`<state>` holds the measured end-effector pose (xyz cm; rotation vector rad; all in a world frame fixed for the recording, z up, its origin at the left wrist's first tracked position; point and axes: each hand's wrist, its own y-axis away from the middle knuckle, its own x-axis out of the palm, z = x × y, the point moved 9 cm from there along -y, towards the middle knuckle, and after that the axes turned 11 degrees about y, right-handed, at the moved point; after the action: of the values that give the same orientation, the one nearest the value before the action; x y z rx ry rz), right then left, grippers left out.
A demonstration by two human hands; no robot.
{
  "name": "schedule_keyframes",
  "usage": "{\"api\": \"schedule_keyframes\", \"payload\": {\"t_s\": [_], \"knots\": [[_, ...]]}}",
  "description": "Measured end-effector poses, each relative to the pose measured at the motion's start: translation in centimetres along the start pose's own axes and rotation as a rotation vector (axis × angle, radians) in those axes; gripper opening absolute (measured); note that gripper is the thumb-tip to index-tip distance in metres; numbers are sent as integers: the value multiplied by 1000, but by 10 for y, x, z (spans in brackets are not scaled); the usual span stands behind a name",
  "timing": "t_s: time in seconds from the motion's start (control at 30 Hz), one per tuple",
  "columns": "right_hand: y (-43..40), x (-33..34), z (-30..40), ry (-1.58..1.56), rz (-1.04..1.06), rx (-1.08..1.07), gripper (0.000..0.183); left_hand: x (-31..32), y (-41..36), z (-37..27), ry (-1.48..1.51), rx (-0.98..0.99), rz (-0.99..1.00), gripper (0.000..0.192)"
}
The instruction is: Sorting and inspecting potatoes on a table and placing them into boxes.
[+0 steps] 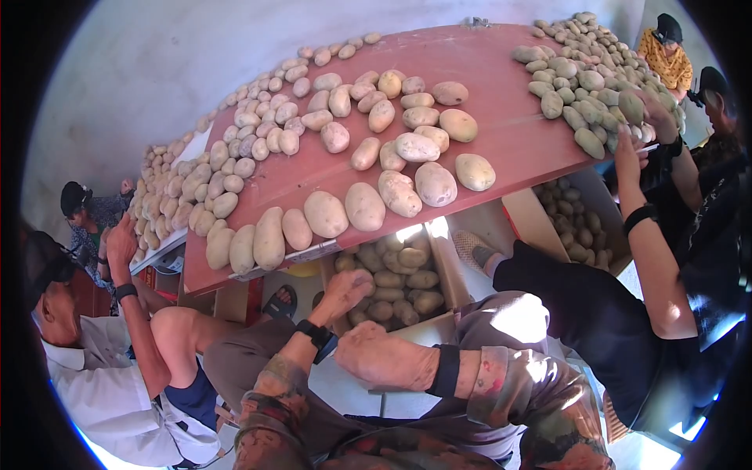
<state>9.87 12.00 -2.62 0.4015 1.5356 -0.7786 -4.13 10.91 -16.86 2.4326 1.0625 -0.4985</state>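
My left hand (pixel 345 295), a black band on its wrist, hangs by the left side of an open cardboard box (pixel 449 264) of potatoes (pixel 390 279). Its fingers are curled, and whether anything lies in them is hidden. Just below the box's near edge is my right hand (pixel 382 357), bent inward with its back towards me. The fingertips and palm of that hand are out of sight. Above both hands, a row of large potatoes (pixel 326 214) lines the near edge of a reddish-brown board tabletop (pixel 499 117). More potatoes (pixel 417 117) lie loosely behind that row.
Smaller potatoes (pixel 258 120) are heaped at the left, and a large pile (pixel 593 76) covers the right end. A person's arm (pixel 652 247) reaches in on the right. Another person's hand (pixel 121 241) touches the left heap. A second box (pixel 531 223) holds potatoes.
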Motion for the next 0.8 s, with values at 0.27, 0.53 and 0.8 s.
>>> {"api": "schedule_keyframes", "payload": {"t_s": [0.27,0.53,0.8], "knots": [[-5,39,-1,97,129,43,8,32,-62,-17,-301,121,52,41],[-3,57,-3,-19,422,50,20,71,-112,12,-294,126,156,66],[1,70,13,68,346,40,35,84,-126,13,-668,84,146,42]]}}
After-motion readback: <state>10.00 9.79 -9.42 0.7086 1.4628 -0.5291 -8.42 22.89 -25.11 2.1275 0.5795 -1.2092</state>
